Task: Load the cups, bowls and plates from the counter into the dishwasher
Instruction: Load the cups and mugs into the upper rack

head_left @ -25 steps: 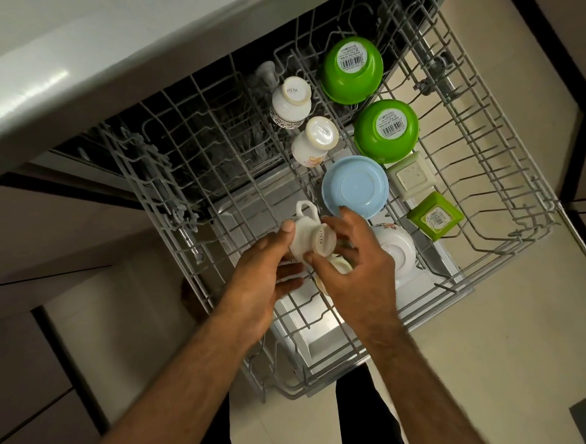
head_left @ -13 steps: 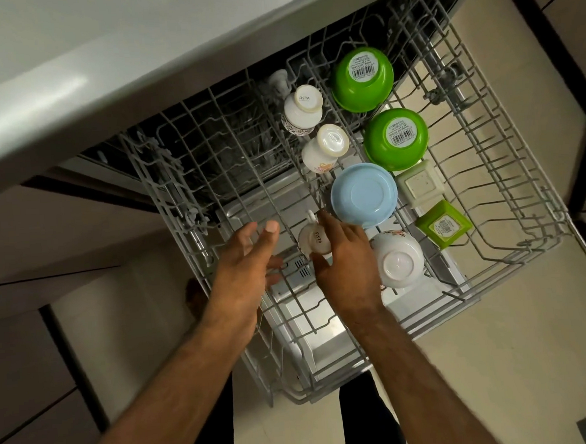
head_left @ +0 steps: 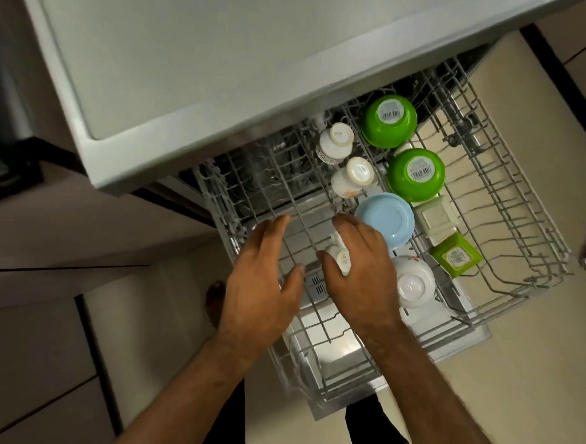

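The pulled-out dishwasher rack (head_left: 509, 188) holds upside-down dishes. Two white cups (head_left: 336, 143) (head_left: 353, 180) stand in its middle row, with two green bowls (head_left: 389, 121) (head_left: 415, 175) to their right. Below those lie a light blue plate (head_left: 386, 220), a white bowl (head_left: 414, 284), a white square dish (head_left: 435, 218) and a green square dish (head_left: 455, 254). My right hand (head_left: 363, 272) curls around a small white cup (head_left: 341, 257) set down in the rack. My left hand (head_left: 261, 285) hovers just left of it, fingers spread, holding nothing.
The grey counter edge (head_left: 242, 87) overhangs the back of the rack. Brown cabinet fronts (head_left: 35, 357) stand to the left. Beige floor (head_left: 517, 379) spreads to the right. The open dishwasher door (head_left: 344, 359) lies under the rack.
The small white cup went from both hands down into the rack. My left hand let go and opened. The view tilted up, showing more counter.
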{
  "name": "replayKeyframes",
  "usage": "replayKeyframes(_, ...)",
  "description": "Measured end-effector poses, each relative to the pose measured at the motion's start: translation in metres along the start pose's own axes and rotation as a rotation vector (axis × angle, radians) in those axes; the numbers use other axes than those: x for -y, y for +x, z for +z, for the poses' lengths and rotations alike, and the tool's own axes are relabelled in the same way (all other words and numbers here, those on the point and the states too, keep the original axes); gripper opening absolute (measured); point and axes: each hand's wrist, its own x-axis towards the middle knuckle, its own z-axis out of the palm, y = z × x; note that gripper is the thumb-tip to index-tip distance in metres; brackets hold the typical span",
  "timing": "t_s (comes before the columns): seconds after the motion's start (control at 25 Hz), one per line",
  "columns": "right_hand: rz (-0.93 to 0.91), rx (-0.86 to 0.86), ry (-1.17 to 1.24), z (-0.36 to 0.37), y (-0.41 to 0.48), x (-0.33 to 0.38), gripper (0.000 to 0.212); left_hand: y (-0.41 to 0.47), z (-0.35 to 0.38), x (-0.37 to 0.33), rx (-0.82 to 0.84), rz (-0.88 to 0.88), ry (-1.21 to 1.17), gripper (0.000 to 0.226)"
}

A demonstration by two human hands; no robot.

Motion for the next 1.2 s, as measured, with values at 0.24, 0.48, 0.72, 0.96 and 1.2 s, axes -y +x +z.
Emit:
replayKeyframes(0.24, -0.211, -0.022, 0.131, -0.047, 0.015, 0.103, 0.041, -0.037, -0.093, -0.028, -0.215, 0.040, -0.144, 0.061)
replayKeyframes(0.48, -0.388, 0.048, 0.198, -0.054, 0.041, 0.214, 0.039, -0.058, -0.190, -0.017, -0.512, 0.041, -0.202, 0.043)
replayKeyframes(0.72, -0.431, 0.283, 0.242, -0.010, 0.074, 0.323, 0.043, -0.051, -0.296, 0.045, -0.716, -0.060, -0.175, 0.050)
replayKeyframes(0.96, -0.472, 0.486, 0.335, 0.084, 0.119, 0.450, 0.052, -0.032, -0.412, 0.145, -0.929, -0.285, -0.208, 0.045)
replayKeyframes(1.2, -0.353, 0.580, 0.349, 0.196, 0.154, 0.553, 0.065, 0.004, -0.492, 0.253, -1.027, -0.657, -0.258, 0.066)
